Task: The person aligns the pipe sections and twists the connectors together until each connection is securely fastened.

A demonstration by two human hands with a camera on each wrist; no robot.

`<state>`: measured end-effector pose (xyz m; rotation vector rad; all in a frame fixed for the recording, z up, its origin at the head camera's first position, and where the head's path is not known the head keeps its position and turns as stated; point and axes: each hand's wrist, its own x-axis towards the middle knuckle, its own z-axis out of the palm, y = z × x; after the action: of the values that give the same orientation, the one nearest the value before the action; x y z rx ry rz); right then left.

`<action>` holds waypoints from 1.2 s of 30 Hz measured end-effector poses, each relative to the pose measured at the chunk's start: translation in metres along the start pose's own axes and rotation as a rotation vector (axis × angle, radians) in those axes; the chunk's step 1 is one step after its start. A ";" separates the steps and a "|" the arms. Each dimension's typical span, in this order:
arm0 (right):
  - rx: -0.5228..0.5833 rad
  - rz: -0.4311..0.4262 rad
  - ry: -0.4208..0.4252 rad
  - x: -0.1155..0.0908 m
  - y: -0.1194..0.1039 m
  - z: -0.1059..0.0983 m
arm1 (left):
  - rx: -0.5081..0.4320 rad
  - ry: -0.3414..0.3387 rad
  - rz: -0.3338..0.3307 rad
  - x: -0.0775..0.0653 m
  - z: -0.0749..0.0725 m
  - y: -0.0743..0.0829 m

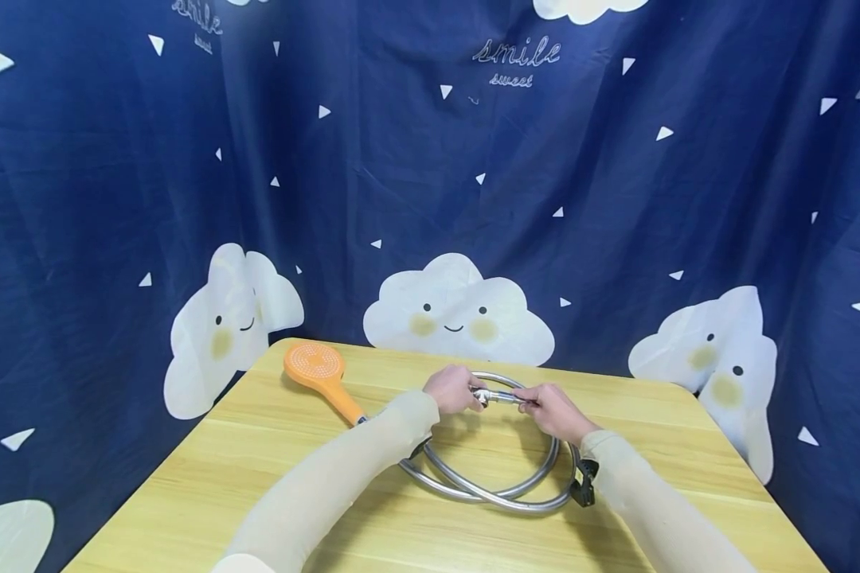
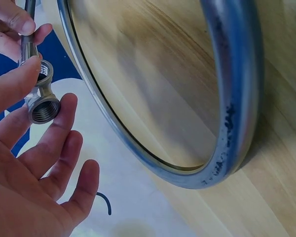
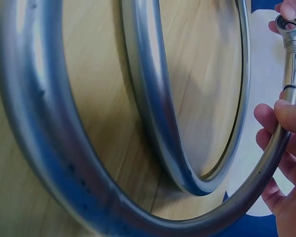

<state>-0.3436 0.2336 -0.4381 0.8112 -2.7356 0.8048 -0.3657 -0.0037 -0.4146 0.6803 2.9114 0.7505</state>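
Wooden table (image 1: 222, 493) before me
Beyond the table's far edge I see a dark-blue curtain (image 1: 401, 175) with a smiling cloud print (image 1: 459, 294).

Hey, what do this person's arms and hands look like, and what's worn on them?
A plain, cream-coloured left sleeve and a matching right sleeve run down to the wrists. The left hand and right hand are bare, without gloves. A black, boxy device sits at the right wrist; a dark piece shows by the left cuff, mostly hidden.
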 end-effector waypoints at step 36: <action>0.263 0.160 -0.087 0.010 -0.006 0.001 | -0.028 0.068 0.079 0.008 0.007 -0.006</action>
<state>-0.3490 0.2245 -0.4328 0.6925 -2.8378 1.2098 -0.3740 -0.0023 -0.4232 0.7867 2.9439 0.8367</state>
